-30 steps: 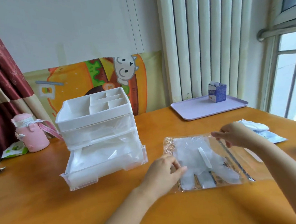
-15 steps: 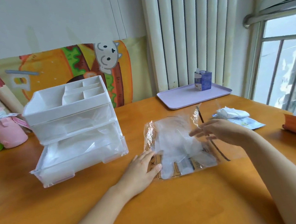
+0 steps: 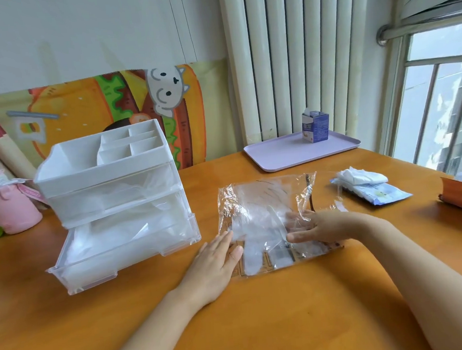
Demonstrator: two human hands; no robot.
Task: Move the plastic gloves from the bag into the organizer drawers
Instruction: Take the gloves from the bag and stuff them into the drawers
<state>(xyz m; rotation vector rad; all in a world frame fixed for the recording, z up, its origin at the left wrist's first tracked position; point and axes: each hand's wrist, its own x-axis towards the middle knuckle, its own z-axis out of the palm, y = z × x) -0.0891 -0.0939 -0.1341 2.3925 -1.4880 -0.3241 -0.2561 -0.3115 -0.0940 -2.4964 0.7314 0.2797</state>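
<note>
My left hand point(image 3: 219, 255) lies flat, pinning the bag point(image 3: 226, 205) at its 8 o'clock corner. I've got my right hand point(image 3: 321, 227) slid in from 3 o'clock, fingers straight over the gloves point(image 3: 258, 227), nothing pinched yet. Tip: press that corner hard, pinch the whole stack, pull toward 3. The open drawer point(image 3: 125, 245) sits at 9.

lilac tray point(image 3: 283, 156): blue carton point(image 3: 315, 127) upright on it | pink bottle point(image 3: 10, 208): far left | wipes packet point(image 3: 377, 193): right
</note>
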